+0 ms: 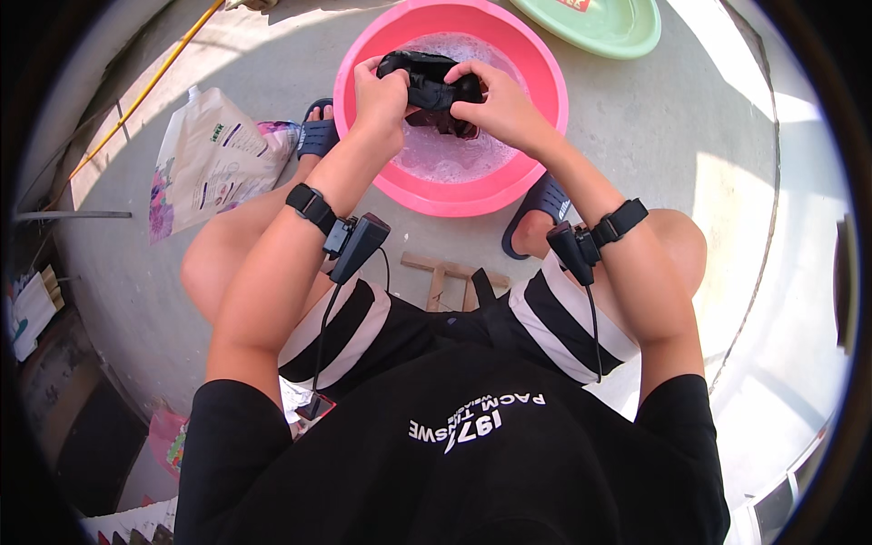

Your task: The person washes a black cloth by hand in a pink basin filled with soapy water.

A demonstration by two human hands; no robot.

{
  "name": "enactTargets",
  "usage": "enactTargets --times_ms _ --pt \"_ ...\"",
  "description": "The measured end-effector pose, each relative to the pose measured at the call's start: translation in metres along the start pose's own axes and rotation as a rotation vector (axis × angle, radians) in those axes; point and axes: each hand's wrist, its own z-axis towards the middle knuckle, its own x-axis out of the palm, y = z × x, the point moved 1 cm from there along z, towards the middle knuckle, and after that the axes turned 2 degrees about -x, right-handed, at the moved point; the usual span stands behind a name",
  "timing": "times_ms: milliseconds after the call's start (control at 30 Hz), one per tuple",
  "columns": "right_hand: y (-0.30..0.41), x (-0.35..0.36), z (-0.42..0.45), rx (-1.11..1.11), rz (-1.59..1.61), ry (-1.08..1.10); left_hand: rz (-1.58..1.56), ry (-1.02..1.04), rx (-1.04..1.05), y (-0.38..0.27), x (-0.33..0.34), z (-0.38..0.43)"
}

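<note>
A pink plastic basin (446,201) holds soapy water (443,160) with white foam. Over it, both hands hold a dark, wet item (432,85), perhaps a shoe or a bunched cloth; its exact kind cannot be told. My left hand (385,99) grips its left end, thumb on top and fingers partly hidden behind it. At the other end is my right hand (494,102), thumb and fingers curved around the item. The lower part of the item hangs close to the water; whether it touches cannot be told.
A large detergent refill pouch (211,163) lies on the concrete floor at the left. The rim of a light green basin (613,48) shows at the top right. Dark slippers (317,136) are on the feet beside the pink basin. A wooden stool (449,269) is partly visible below the person.
</note>
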Motion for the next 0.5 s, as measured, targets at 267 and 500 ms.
enactTargets --times_ms 267,500 --pt "0.017 -0.024 0.013 0.046 0.515 -0.174 0.488 0.061 0.495 0.006 -0.017 0.017" --pt "0.027 -0.029 0.008 -0.042 0.805 0.000 0.983 0.207 0.629 0.017 0.009 -0.014"
